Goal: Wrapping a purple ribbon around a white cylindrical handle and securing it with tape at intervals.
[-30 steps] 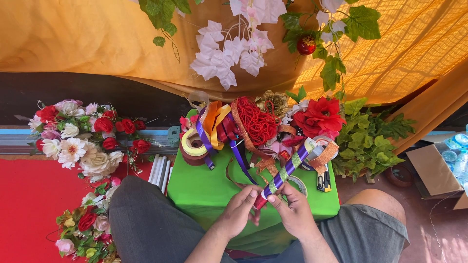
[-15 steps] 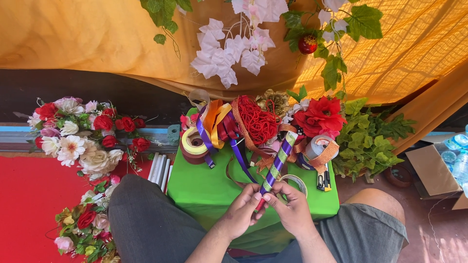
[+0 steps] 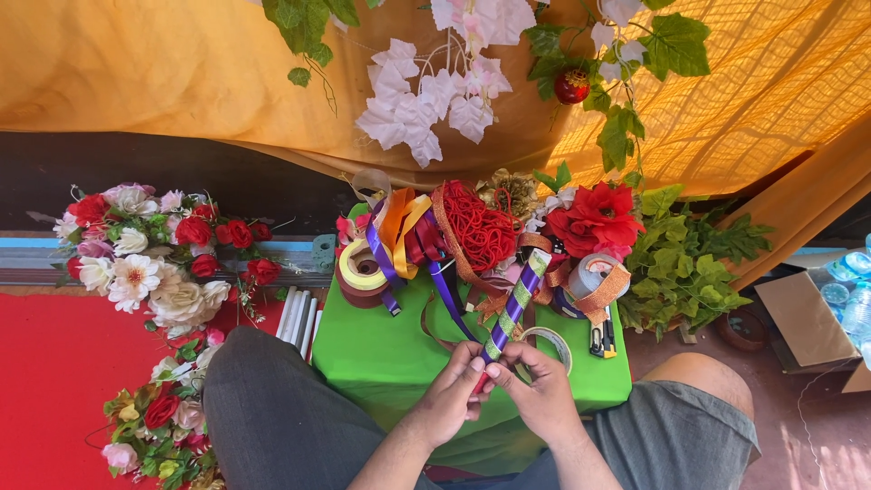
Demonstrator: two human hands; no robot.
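Observation:
My left hand [image 3: 451,392] and my right hand [image 3: 537,388] meet over the near edge of a green-covered table [image 3: 381,354]. Both pinch the lower end of a ribbon stick [image 3: 515,301] striped purple and glittery green, which slants up and away to the right. A roll of clear tape [image 3: 547,342] lies on the green cloth just beyond my right hand. Behind it sits a heap of ribbons [image 3: 404,231], a red mesh heart [image 3: 479,231] and a red fabric flower [image 3: 594,218].
Artificial flower bunches [image 3: 150,249] lie left on a red carpet [image 3: 54,381], another bunch [image 3: 154,426] by my left knee. Green leaves [image 3: 685,263] sit right. A utility knife [image 3: 601,338], tape rolls [image 3: 361,270], cardboard box [image 3: 807,318] and orange drapery [image 3: 181,73] surround.
The striped ribbon stick has swung from a shallow slant to a steeper one, its far end now higher. My hands stay together at its lower end.

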